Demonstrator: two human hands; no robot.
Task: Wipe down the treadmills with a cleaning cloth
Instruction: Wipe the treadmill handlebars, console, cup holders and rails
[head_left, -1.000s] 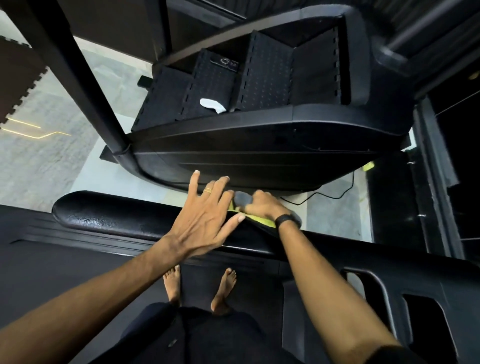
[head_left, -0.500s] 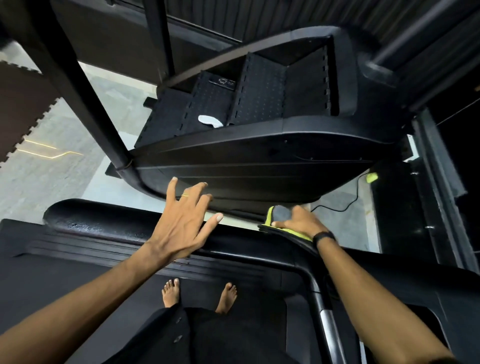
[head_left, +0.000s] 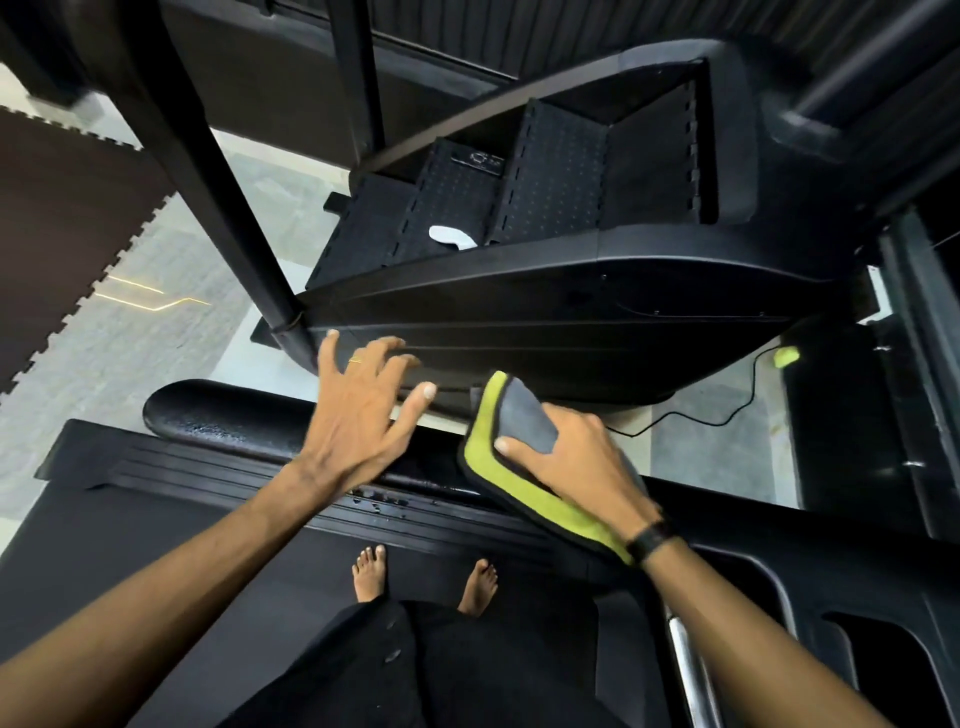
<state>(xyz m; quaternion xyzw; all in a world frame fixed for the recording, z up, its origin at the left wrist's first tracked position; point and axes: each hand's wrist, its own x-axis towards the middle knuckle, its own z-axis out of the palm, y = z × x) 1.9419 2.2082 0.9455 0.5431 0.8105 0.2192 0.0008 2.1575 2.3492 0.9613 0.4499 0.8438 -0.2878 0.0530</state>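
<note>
I stand on a black treadmill, looking down over its padded front bar (head_left: 223, 415). My right hand (head_left: 576, 462) holds a grey cleaning cloth with a yellow-green edge (head_left: 524, 488), thumb on top, lifted just above the right part of the bar. My left hand (head_left: 363, 415) hovers over the bar's middle with its fingers spread, holding nothing. A second black machine's shell (head_left: 571, 332) lies just beyond both hands.
That machine has stepped, dotted treads (head_left: 550, 192) with a small white item (head_left: 452, 236) on one. A black upright post (head_left: 218, 208) rises at the left. A cable (head_left: 727, 415) with a yellow-green tag (head_left: 785, 356) lies on the pale floor (head_left: 156, 332). My bare feet (head_left: 423, 577) are on the belt.
My right hand has lifted the cloth off the bar and drawn it nearer, showing more of it. My left hand has come off the bar and spread its fingers. The camera tilted slightly.
</note>
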